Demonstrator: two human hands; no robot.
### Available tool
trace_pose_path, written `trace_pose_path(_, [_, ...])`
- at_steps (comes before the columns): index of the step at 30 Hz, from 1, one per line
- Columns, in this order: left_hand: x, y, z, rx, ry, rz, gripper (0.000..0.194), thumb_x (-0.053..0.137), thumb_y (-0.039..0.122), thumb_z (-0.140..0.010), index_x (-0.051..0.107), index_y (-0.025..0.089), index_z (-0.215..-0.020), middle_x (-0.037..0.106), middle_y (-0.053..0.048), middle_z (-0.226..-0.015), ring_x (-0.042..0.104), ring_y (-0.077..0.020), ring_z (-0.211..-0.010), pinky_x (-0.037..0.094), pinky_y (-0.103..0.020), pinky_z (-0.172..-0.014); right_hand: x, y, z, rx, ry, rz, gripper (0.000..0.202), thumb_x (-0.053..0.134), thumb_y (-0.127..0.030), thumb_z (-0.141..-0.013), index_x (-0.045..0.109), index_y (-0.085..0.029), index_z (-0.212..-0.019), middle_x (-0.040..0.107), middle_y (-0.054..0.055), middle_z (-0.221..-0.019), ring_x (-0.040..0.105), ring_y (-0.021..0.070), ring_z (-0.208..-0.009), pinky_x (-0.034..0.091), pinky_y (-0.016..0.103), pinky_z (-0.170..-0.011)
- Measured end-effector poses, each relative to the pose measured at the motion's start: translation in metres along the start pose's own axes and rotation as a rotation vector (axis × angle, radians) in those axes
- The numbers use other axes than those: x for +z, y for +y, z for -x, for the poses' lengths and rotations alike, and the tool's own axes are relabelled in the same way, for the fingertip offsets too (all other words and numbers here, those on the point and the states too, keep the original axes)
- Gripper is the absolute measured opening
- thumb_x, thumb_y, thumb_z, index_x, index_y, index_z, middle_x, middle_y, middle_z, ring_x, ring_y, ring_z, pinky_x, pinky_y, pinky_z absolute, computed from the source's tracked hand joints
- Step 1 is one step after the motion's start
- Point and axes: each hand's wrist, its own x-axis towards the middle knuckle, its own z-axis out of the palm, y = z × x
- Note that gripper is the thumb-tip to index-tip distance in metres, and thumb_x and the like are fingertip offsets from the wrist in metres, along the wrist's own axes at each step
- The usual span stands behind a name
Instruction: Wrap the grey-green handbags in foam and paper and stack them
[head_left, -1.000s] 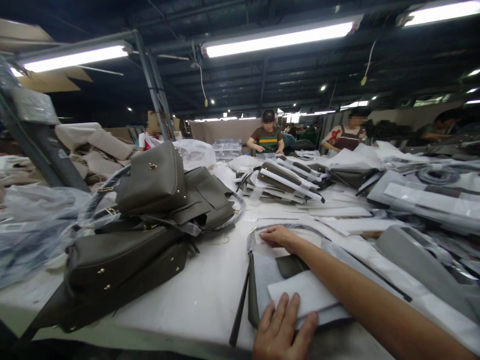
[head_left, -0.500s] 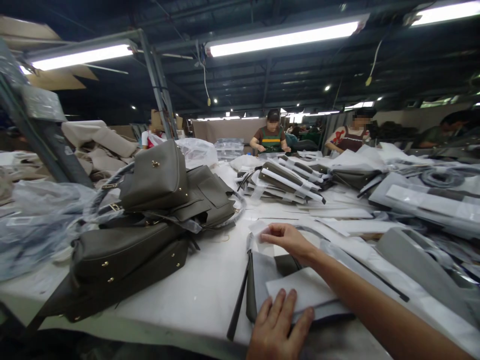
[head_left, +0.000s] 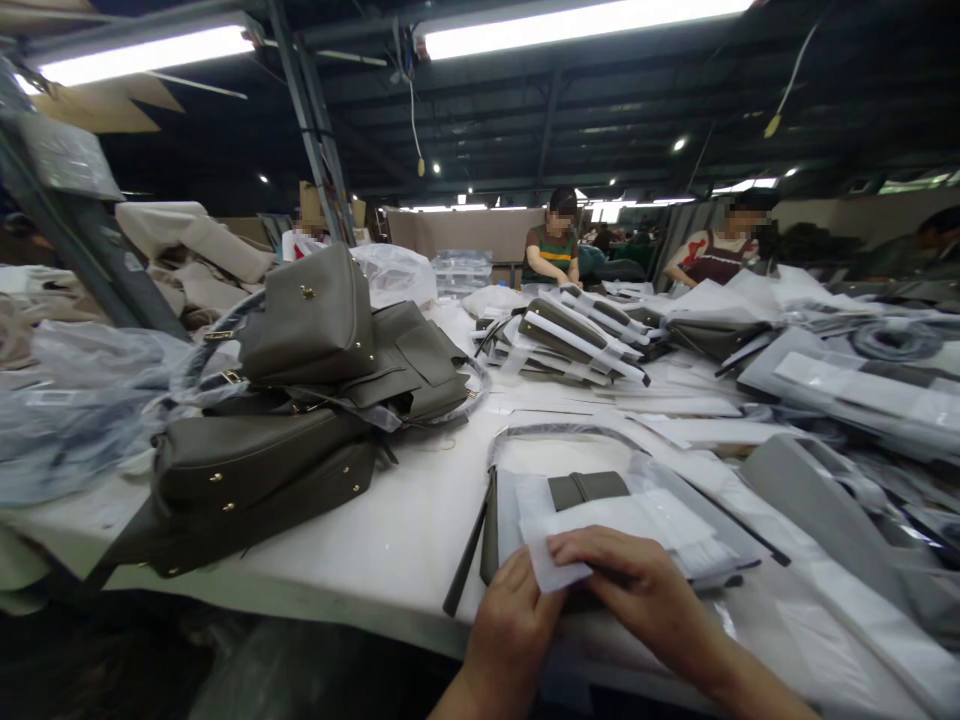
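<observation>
A flat dark olive bag (head_left: 490, 530) lies on the table in front of me, with white padding sheets (head_left: 660, 525) over it. Its wrapped handle (head_left: 570, 430) arches toward the far side, and an olive strap piece (head_left: 589, 488) shows among the sheets. At the bag's near edge, a small piece of thin white paper (head_left: 553, 570) is pinched between both hands. My left hand (head_left: 514, 610) is closed on its left side. From the right, my right hand (head_left: 637, 585) grips it with curled fingers, thumb partly hidden.
Several dark olive bags with gold studs (head_left: 262, 490) are piled on the left of the white table (head_left: 397, 530). Clear plastic wrap (head_left: 90, 400) lies beyond them. Wrapped bag parts (head_left: 585, 340) and a grey panel (head_left: 825, 520) lie to the right. Co-workers (head_left: 551, 245) are across the table.
My right hand has come from the bag's far left corner down to its near edge. My left hand, earlier spread flat on the sheets, now closes on the paper. The view has tilted down.
</observation>
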Motion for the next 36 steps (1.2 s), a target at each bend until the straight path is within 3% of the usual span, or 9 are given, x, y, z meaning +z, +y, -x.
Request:
trace_pose_path(8, [0.003,-0.007,0.017,-0.075,0.021,0.054,0.045,0.042,0.046,-0.1,0.06,0.008,-0.117,0.071,-0.015,-0.104,0.07,-0.022,-0.099,0.062,-0.032,-0.085,0.004,0.001,0.018,-0.219,0.094,0.161,0.028,0.058,-0.006,-0.088,0.073,-0.024,-0.105,0.075,0.004,-0.102,0.071,0.0133,-0.096,0.058,0.02,-0.088])
trace_pose_path(11, [0.005,-0.006,0.021,-0.1,0.048,0.075,0.031,0.048,0.03,-0.1,0.059,0.012,-0.122,0.061,-0.018,-0.128,0.062,-0.0233,-0.119,0.059,-0.032,-0.093,0.011,0.007,0.026,-0.328,0.078,0.263,0.028,0.057,-0.008,-0.09,0.071,-0.022,-0.109,0.075,0.005,-0.105,0.069,0.0144,-0.104,0.054,0.026,-0.1])
trace_pose_path(14, [0.006,-0.007,0.024,-0.063,0.063,0.103,0.035,0.051,0.01,-0.096,0.056,0.017,-0.13,0.034,-0.017,-0.155,0.041,-0.0309,-0.14,0.054,-0.041,-0.102,0.012,0.004,0.031,-0.382,0.042,0.335,0.027,0.056,-0.008,-0.091,0.068,-0.021,-0.111,0.075,0.003,-0.104,0.068,0.0127,-0.104,0.045,0.031,-0.111])
trace_pose_path(16, [0.007,-0.01,0.026,-0.011,0.017,0.134,0.039,0.053,0.01,-0.095,0.054,0.015,-0.134,0.037,-0.015,-0.154,0.036,-0.0321,-0.142,0.051,-0.046,-0.105,0.007,-0.004,0.03,-0.358,-0.046,0.313,0.019,0.06,-0.013,-0.092,0.068,-0.022,-0.107,0.075,0.001,-0.1,0.07,0.0112,-0.097,0.043,0.03,-0.112])
trace_pose_path(19, [0.006,-0.014,0.029,0.049,-0.068,0.152,0.04,0.047,0.009,-0.098,0.05,0.012,-0.138,0.058,-0.011,-0.138,0.044,-0.0235,-0.138,0.049,-0.043,-0.109,-0.011,-0.013,0.015,-0.273,-0.101,0.289,0.011,0.058,-0.023,-0.095,0.069,-0.024,-0.097,0.076,-0.002,-0.094,0.07,0.0113,-0.092,0.046,0.029,-0.108])
trace_pose_path(23, [0.003,-0.015,0.028,0.079,-0.099,0.123,0.037,0.039,0.01,-0.101,0.054,0.014,-0.134,0.062,-0.008,-0.135,0.048,-0.0185,-0.135,0.048,-0.039,-0.11,-0.032,0.007,-0.03,-0.028,-0.052,0.537,0.025,0.05,-0.028,-0.098,0.069,-0.023,-0.114,0.073,0.006,-0.116,0.065,0.0211,-0.113,0.044,0.042,-0.109])
trace_pose_path(27, [0.003,-0.014,0.026,0.088,-0.054,0.101,0.036,0.038,0.009,-0.101,0.058,0.013,-0.13,0.062,-0.007,-0.134,0.047,-0.0194,-0.135,0.048,-0.039,-0.11,-0.029,0.042,-0.072,0.227,-0.396,0.726,0.038,0.043,-0.033,-0.099,0.067,-0.015,-0.121,0.067,0.016,-0.127,0.06,0.0324,-0.12,0.039,0.056,-0.107])
trace_pose_path(30, [0.006,-0.015,0.025,0.089,-0.029,0.09,0.035,0.041,0.009,-0.1,0.059,0.013,-0.13,0.063,-0.007,-0.133,0.048,-0.0205,-0.135,0.048,-0.04,-0.11,-0.015,0.052,-0.087,0.198,-0.53,0.696,0.034,0.041,-0.029,-0.099,0.071,-0.02,-0.111,0.073,0.011,-0.116,0.067,0.027,-0.108,0.04,0.05,-0.106])
trace_pose_path(36, [0.006,-0.015,0.023,0.096,-0.011,0.043,0.036,0.04,0.007,-0.1,0.061,0.013,-0.128,0.064,-0.008,-0.132,0.047,-0.0245,-0.136,0.052,-0.041,-0.105,0.005,0.056,-0.096,0.065,-0.527,0.675,0.029,0.046,-0.028,-0.098,0.074,-0.019,-0.095,0.076,0.009,-0.105,0.067,0.0218,-0.105,0.043,0.038,-0.104])
